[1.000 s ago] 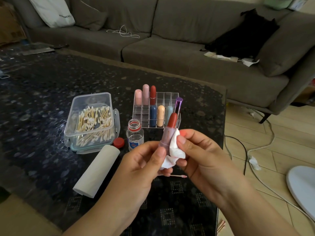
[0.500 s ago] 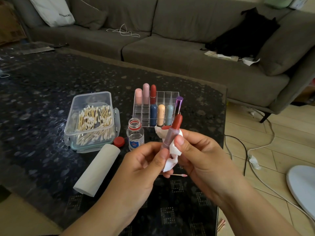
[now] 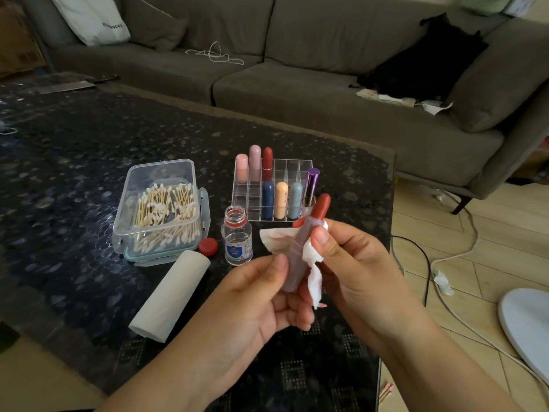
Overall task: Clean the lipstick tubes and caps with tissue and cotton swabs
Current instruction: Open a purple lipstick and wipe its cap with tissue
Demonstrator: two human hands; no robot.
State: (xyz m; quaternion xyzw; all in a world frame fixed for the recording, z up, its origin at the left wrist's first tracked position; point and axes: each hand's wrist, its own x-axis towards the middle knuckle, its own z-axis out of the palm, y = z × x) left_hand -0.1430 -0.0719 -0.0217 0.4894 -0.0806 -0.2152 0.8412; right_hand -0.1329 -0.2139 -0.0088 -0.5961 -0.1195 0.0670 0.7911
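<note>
From the head camera, a dusty-mauve, matte plastic lipstick tube point(image 3: 295, 257) with its smooth, rounded red bullet point(image 3: 321, 207) wound up stands tilted to the right, held in the air above the near edge of the dark, speckled glossy table point(image 3: 74, 162). The left hand point(image 3: 252, 304) grips the tube's lower barrel, thumb pressed along its front. The right hand point(image 3: 350, 263) pinches a crumpled white tissue point(image 3: 312, 263), faintly stained pink, against the tube's upper barrel, thumb on top; the soft paper wraps behind the tube, flaring out on its left and hanging ragged below. Behind the hands sits a clear acrylic gridded organizer point(image 3: 285, 173) with capsule-shaped lipsticks standing in its cells: pale pink, pink, red, navy, peach and pale blue, plus a metallic purple one point(image 3: 311, 185) at the right. Just left of it stands a small clear glass bottle point(image 3: 236, 239), uncapped, with its round red cap point(image 3: 208, 246) lying beside it. Farther left, a transparent rectangular plastic box point(image 3: 160, 209) holds wooden-stemmed cotton swabs, and a white cylindrical tissue roll point(image 3: 170, 295) lies slantwise in front of it. A grey fabric sofa point(image 3: 297, 69) fills the background.
</note>
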